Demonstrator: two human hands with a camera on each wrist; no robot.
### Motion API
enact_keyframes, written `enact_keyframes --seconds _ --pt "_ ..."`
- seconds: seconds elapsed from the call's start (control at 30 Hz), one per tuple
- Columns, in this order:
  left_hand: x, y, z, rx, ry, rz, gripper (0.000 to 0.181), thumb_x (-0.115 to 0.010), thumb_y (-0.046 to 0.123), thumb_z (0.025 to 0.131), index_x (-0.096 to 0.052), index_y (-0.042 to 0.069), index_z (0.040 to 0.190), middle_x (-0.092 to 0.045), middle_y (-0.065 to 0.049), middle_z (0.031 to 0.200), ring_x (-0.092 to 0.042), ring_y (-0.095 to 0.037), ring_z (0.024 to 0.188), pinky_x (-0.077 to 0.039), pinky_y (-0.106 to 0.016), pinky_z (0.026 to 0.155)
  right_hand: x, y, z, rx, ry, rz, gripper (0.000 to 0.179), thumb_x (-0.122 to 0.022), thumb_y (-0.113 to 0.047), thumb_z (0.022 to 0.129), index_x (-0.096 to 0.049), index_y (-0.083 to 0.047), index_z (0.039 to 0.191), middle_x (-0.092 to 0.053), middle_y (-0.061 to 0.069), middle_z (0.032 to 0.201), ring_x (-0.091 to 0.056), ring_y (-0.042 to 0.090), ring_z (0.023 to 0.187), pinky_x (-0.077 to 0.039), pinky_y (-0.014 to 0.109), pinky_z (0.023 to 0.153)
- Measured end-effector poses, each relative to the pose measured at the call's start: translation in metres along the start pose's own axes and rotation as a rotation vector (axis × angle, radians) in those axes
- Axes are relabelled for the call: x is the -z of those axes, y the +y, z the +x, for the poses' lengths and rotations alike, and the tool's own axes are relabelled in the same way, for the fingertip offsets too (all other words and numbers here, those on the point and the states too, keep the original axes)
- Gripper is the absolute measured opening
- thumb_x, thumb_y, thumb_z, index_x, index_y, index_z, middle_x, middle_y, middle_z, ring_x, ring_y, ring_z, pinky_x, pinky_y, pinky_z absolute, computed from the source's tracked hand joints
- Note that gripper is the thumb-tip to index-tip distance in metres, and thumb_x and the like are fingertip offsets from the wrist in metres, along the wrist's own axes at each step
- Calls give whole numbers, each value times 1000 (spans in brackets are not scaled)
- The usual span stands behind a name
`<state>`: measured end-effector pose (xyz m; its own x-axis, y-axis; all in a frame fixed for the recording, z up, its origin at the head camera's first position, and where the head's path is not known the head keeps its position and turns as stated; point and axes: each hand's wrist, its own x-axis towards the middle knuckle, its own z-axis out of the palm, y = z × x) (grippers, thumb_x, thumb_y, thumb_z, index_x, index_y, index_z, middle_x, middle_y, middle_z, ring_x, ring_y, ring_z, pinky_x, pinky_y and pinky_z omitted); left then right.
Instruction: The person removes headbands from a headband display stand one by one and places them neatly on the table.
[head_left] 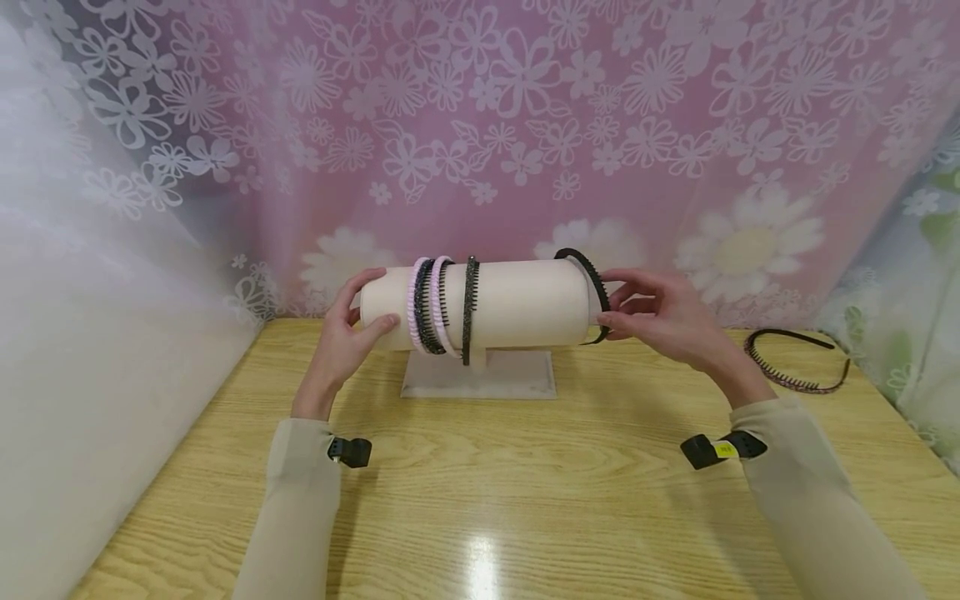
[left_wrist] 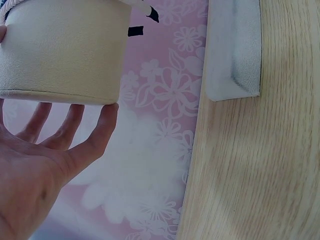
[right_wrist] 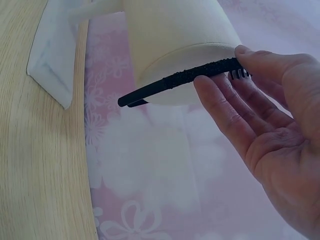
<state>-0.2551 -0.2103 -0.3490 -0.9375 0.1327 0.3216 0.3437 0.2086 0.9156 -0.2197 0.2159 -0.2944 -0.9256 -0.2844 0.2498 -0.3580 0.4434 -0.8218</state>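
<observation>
Pinches a black, toothed, arch-shaped headband [right_wrist: 187,76] with a bumpy outer face between thumb and fingertips of the right hand [head_left: 663,321], fingers half curled and closed down to the band's thickness. Holds it right of centre in the head view, at the right end of a cream, soft-covered cylinder [head_left: 532,304]; points its plain tips toward the left of the right wrist view, across the cylinder's end face. Cannot tell whether band and cylinder touch.

Grips the cylinder's other end, left of centre in the head view, with the left hand [head_left: 347,329], thumb on the front and fingers curved round behind. Fitted over the cylinder's left half, from left to right: a lilac ridged headband [head_left: 412,304], a dark glittery headband [head_left: 426,308], a second lilac headband [head_left: 440,321] and, set slightly apart, a slim dark sparkly headband [head_left: 469,304]. Joined below by a short post to a flat, whitish rectangular base [head_left: 517,375].

Lying well apart at the right of the frame, on a pale wood-grain table [head_left: 555,483]: a black headband with a speckled front [head_left: 798,385]. Hung across the top: pink cloth [head_left: 487,167] with white flowers. Wears beige sleeves [head_left: 296,500], lower left and lower right.
</observation>
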Motion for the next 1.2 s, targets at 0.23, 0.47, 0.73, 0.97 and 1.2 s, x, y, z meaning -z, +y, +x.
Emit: enact_keyframes --seconds 0.23,0.47,0.73,0.97,1.2 --pt "1 -2 -1 2 2 11 63 -71 16 95 -46 29 152 -37 -5 157 -59 -37 118 -60 -27 75 3 0 -6 -33 37 -39 55 -79 -15 90 -60 -17 142 -64 13 105 -73 13 88 -63 33 72" --pt "1 -1 -1 13 -1 6 63 -71 17 95 -46 30 152 -38 -5 156 -59 -36 120 -60 -28 76 5 -1 -9 -36 59 -52 56 -80 -16 90 -60 -15 142 -64 8 103 -72 12 89 -63 32 72" --pt "0 -2 1 9 0 6 63 -71 17 95 -46 31 151 -39 -5 155 -59 -36 118 -60 -28 76 8 0 -10 -48 91 -94 57 -81 -19 90 -60 -19 143 -65 10 104 -72 13 84 -62 29 70" --pt "0 -2 2 1 2 3 63 -72 17 95 -46 30 151 -40 -6 154 -60 -36 118 -60 -28 76 14 7 -16 -41 113 -132 55 -76 -12 93 -58 -16 144 -64 11 106 -71 8 84 -62 27 71" --pt "0 -1 1 1 5 4 62 -71 16 95 -47 29 151 -40 -5 155 -60 -37 119 -60 -28 76 21 16 -21 -42 122 -176 56 -77 -15 92 -59 -17 145 -64 11 105 -71 9 84 -61 26 71"
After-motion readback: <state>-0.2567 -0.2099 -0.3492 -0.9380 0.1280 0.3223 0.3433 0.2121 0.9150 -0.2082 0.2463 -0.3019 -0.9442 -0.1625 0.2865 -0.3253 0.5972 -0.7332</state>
